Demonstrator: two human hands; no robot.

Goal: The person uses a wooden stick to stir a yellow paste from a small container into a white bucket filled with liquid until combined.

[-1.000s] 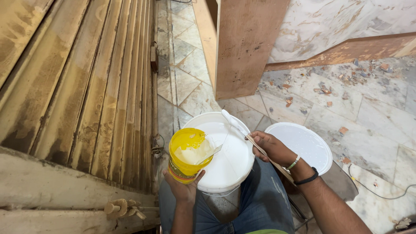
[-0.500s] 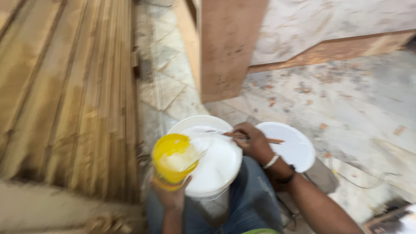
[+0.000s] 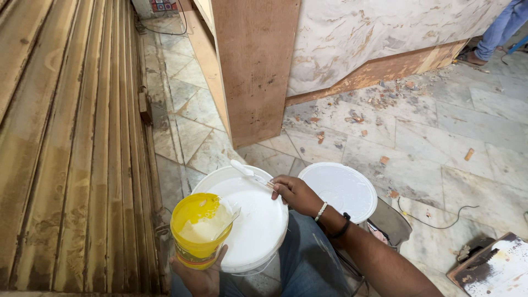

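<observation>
Two hands engaged: right hand [image 3: 294, 193] clasps brush [image 3: 250, 174], long axis up-left over white bucket [image 3: 250, 220]; yellow tub [image 3: 199, 230] cupped by left hand [image 3: 198, 278].

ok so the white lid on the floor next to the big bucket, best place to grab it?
Probably the far-right rim of the white lid, coming from above on the open floor side. It lies flat on the tile floor, so only the thin edge can be pinched. Its near-left edge is crowded by the right hand and the big bucket.

The right hand [image 3: 295, 193] has swung the paint-coated stick [image 3: 251, 174] from the right rim to the white bucket's [image 3: 250, 220] far rim.
</observation>
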